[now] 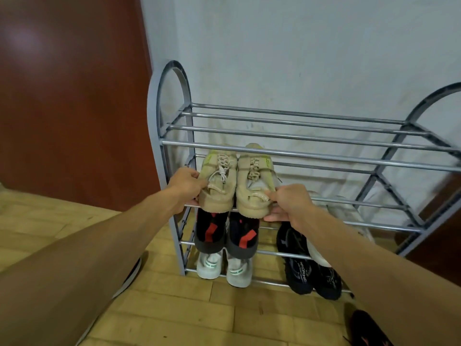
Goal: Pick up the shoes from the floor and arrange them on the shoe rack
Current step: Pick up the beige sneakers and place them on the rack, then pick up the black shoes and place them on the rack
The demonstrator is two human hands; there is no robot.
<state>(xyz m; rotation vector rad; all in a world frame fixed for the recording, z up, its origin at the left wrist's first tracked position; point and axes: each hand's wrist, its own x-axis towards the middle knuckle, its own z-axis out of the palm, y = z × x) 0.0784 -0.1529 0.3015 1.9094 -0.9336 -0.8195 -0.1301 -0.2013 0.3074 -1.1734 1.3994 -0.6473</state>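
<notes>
A grey metal shoe rack [299, 154] stands against the white wall. Two beige sneakers sit side by side on its second tier, toes pointing in. My left hand [185, 186] grips the heel of the left beige sneaker [219, 181]. My right hand [290, 203] grips the heel of the right beige sneaker [253, 186]. Below them sit black-and-red shoes [225, 231], and white sneakers [224, 267] on the lowest tier. Black shoes [303, 268] lie at the lower right of the rack, partly hidden by my right forearm.
A dark red door [69, 96] is to the left of the rack. A white shoe [348, 211] rests on the rack behind my right hand. A black-and-red shoe [366, 328] lies on the tiled floor at bottom right; another shoe edge [131, 275] shows under my left arm.
</notes>
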